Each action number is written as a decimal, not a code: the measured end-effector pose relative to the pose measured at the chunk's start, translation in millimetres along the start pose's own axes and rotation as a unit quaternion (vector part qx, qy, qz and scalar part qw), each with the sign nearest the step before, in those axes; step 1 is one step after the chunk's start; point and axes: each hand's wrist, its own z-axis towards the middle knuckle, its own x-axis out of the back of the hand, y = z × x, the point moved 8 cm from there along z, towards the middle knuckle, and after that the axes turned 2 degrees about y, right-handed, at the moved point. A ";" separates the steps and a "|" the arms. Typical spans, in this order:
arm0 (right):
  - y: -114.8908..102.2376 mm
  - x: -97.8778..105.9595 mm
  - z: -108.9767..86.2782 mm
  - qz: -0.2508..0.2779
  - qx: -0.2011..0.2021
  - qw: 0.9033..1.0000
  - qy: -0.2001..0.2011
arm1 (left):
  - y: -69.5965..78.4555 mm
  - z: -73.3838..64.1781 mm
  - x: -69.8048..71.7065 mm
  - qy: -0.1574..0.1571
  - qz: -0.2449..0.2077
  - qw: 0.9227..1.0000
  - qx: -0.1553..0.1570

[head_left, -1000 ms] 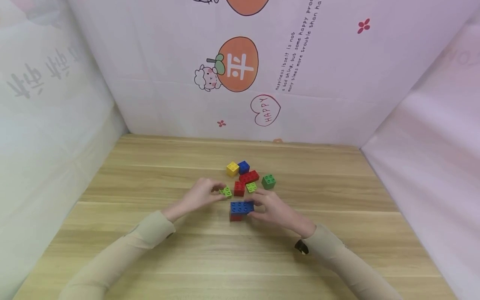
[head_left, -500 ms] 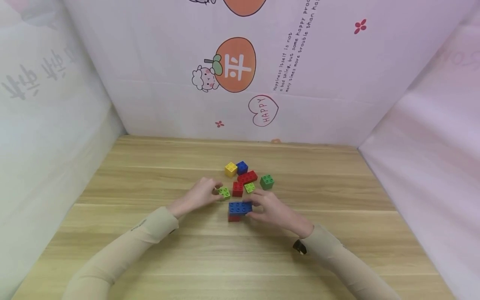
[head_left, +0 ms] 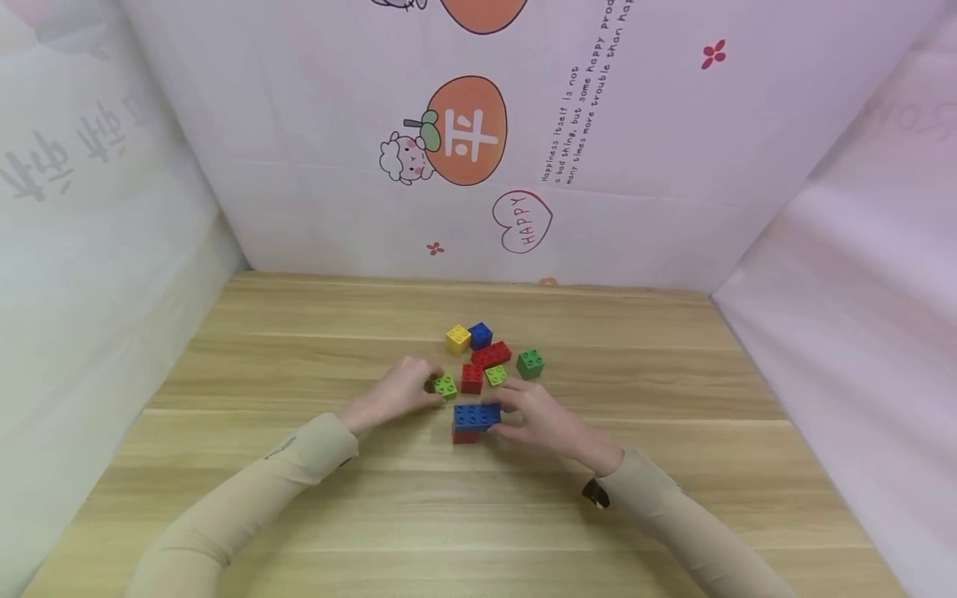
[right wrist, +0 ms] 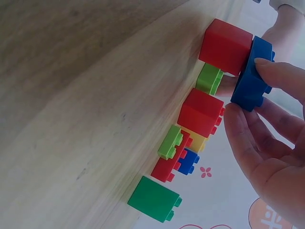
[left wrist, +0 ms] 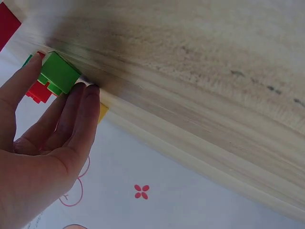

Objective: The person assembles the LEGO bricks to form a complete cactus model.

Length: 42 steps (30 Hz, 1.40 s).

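Note:
In the head view my left hand (head_left: 399, 389) pinches a light green 2x2 toy brick (head_left: 444, 387) low on the table, thumb in front and fingers behind. The same green brick (left wrist: 59, 74) shows between thumb and fingers in the left wrist view. My right hand (head_left: 540, 418) grips one end of a long blue brick (head_left: 475, 416), thumb on the studded side and fingers round the end. That blue brick sits on a red brick (right wrist: 226, 46) and overhangs it towards my right hand.
Beyond the hands lie a red brick (head_left: 472, 379), a second light green brick (head_left: 496, 375), a long red brick (head_left: 491, 355), a green brick (head_left: 530, 364), a yellow brick (head_left: 458, 339) and a small blue brick (head_left: 481, 335). White printed cloth (head_left: 336, 224) walls the wooden table.
The head view has shifted slightly. My left fingertips have eased a little to the left along the light green brick. The right hand and the blue brick stay as they were.

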 end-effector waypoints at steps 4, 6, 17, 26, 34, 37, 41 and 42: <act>-0.6 0.3 0.3 -0.005 -0.002 1.000 -0.001 | 0.4 0.1 0.0 0.001 0.007 1.000 -0.001; -0.9 0.6 0.1 -0.008 -0.003 1.000 -0.001 | 0.6 -0.1 0.4 0.001 0.005 1.000 -0.001; -0.3 0.5 -0.9 -0.006 -0.006 1.000 0.000 | 2.9 -3.9 9.0 0.006 -0.025 1.000 0.015; -4.3 1.0 -0.2 -0.005 0.032 0.999 0.017 | 12.3 -8.0 18.7 0.008 -0.037 0.999 0.002; -2.8 0.5 0.1 -0.010 0.026 0.999 0.016 | 22.2 -14.0 32.0 0.021 -0.047 0.999 -0.015; -3.9 0.9 0.2 -0.007 0.027 0.999 0.016 | 27.8 -16.3 36.3 0.028 -0.039 0.998 -0.030; -5.5 1.4 -0.1 -0.006 0.032 0.999 0.019 | 37.4 -19.8 40.8 0.039 -0.030 0.997 -0.053; -5.6 1.7 -0.2 -0.007 0.034 0.999 0.021 | 39.8 -20.7 41.4 0.040 -0.030 0.997 -0.057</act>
